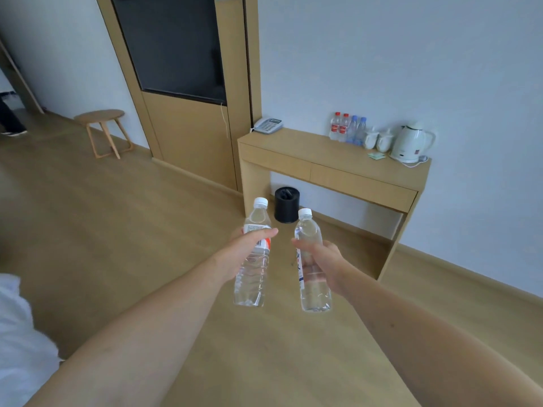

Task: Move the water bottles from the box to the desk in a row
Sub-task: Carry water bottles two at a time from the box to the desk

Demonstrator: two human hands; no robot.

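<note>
My left hand [244, 248] grips a clear water bottle [253, 274] with a white cap and an orange-and-white label, held upright in the air. My right hand [320, 259] grips a second clear white-capped bottle [313, 289] beside it. Both are held out over the wooden floor, well short of the wooden desk [323, 160] against the wall. On the desk's back edge several bottles stand in a row: two with red labels [339, 127] and two with blue caps [357, 130]. The box is out of view.
On the desk sit a telephone [268, 125], two white cups [377, 139], a white kettle [411, 142] and a small green packet [376, 155]. A black bin [286, 204] stands under the desk. A wooden stool [102, 130] is at left. White bedding [17, 333] lies at lower left.
</note>
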